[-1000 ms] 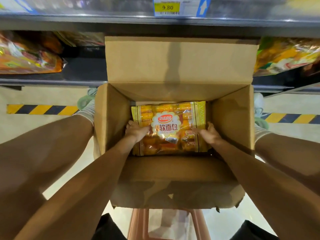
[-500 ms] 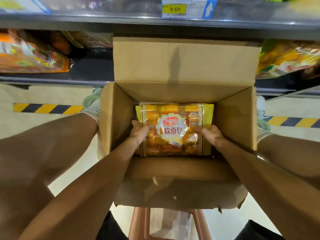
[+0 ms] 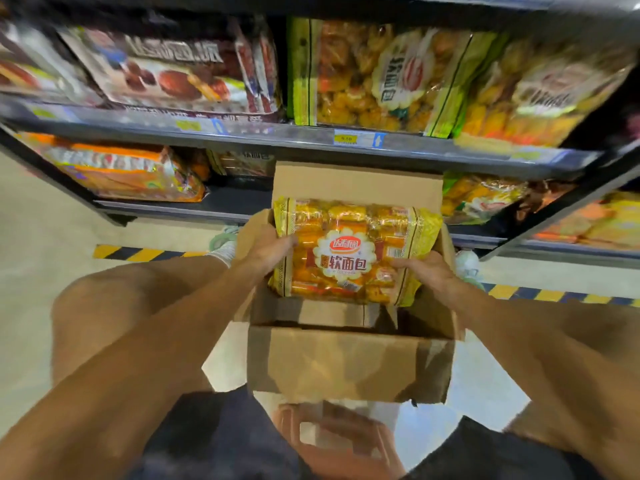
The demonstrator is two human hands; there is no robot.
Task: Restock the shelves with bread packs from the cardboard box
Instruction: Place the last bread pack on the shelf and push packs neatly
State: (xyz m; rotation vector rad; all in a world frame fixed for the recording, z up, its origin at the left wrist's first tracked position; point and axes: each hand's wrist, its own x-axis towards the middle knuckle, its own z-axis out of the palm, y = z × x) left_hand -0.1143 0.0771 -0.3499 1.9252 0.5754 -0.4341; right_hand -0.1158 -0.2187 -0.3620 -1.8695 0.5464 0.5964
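Note:
A yellow and orange bread pack (image 3: 353, 251) with a white scalloped label hangs above the open cardboard box (image 3: 349, 362). My left hand (image 3: 268, 252) grips its left edge and my right hand (image 3: 424, 273) grips its right edge. The box stands in front of the shelves (image 3: 311, 138), its flaps open. Cardboard shows at its bottom, and I cannot tell if more packs lie inside.
The upper shelf holds brown-and-white packs (image 3: 173, 67) at left and yellow-green bread packs (image 3: 381, 74) at right. On the lower shelf lie orange packs (image 3: 128, 174). A reddish stool (image 3: 332, 441) carries the box. Yellow-black tape (image 3: 138, 253) runs along the floor.
Both hands have lifted the bread pack up out of the box. My view has tilted up, so the upper shelf row now shows.

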